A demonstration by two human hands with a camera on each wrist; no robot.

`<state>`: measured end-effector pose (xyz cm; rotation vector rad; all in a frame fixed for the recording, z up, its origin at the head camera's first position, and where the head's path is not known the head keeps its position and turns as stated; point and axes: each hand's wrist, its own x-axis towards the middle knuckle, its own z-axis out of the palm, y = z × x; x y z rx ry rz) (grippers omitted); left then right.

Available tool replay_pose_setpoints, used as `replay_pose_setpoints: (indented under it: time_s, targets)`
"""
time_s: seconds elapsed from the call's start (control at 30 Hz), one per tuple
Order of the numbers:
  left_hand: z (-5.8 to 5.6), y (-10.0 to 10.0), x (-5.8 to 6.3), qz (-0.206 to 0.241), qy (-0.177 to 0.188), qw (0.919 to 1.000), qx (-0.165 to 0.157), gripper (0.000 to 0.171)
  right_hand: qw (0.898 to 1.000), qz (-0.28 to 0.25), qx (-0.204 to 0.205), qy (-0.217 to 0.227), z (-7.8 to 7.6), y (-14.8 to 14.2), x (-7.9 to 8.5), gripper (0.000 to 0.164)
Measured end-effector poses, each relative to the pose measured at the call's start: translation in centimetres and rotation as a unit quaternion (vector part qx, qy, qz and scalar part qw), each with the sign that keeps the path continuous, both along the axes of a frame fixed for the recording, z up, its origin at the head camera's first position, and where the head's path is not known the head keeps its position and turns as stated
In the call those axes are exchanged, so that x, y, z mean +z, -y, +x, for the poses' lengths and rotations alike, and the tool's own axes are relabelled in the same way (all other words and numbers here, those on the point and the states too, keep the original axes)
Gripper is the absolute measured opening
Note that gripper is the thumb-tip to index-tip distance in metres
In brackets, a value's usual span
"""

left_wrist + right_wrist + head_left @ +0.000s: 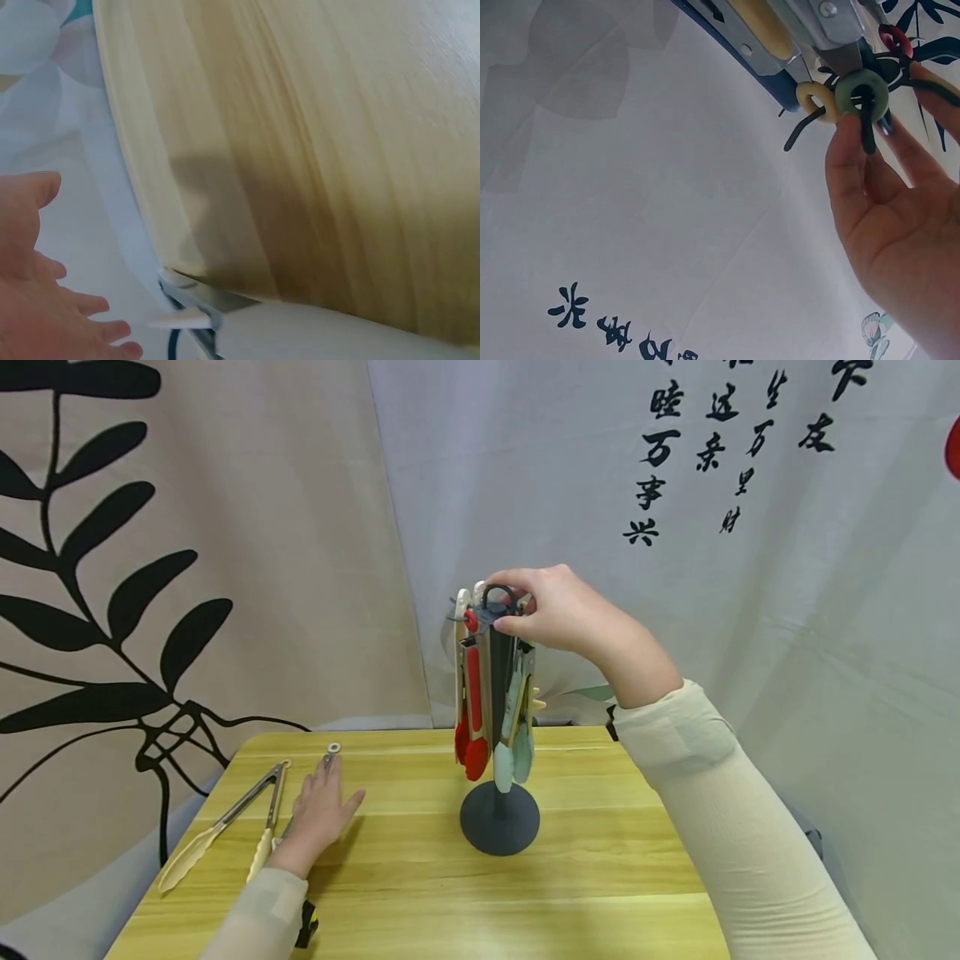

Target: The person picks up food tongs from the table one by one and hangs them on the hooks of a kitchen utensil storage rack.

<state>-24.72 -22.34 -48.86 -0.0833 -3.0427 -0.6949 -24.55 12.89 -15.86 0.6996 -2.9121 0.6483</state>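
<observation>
A dark stand with a round base [499, 818] carries several hanging tongs, among them red-tipped tongs [475, 756] and mint-green tongs [510, 760]. At its top, my right hand [564, 612] pinches the mint-green tongs' end by their ring [861, 96], which sits around a hook. A yellow ring [817, 101] hangs on the neighbouring hook. Fingers spread, my left hand [318, 814] lies low at the table's left, overlapping tongs whose ring end [333, 748] shows past the fingertips. In the left wrist view, these tongs' pale head [300, 330] appears close by.
Cream-tipped tongs [247, 806] lie spread on the wooden table [405, 877], left of my left hand. A pale curtain [300, 527] with black leaf print and writing hangs behind the table's back edge.
</observation>
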Motion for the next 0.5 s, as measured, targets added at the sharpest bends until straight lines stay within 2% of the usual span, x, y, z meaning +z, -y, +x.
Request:
replay_pose_setpoints:
  time_s: [0.23, 0.5]
  targets:
    - [0.0, 1.4, -1.0, -0.004, 0.035, 0.9989, 0.03, 0.09, 1.0, -0.004, 0.002, 0.0, -0.1, 0.1, 0.0, 0.051]
    - [0.2, 2.3, -1.9, -0.023, 0.052, 0.9969, 0.055, 0.088, 1.0, -0.002, 0.001, -0.001, 0.0, 0.0, 0.0, 0.051]
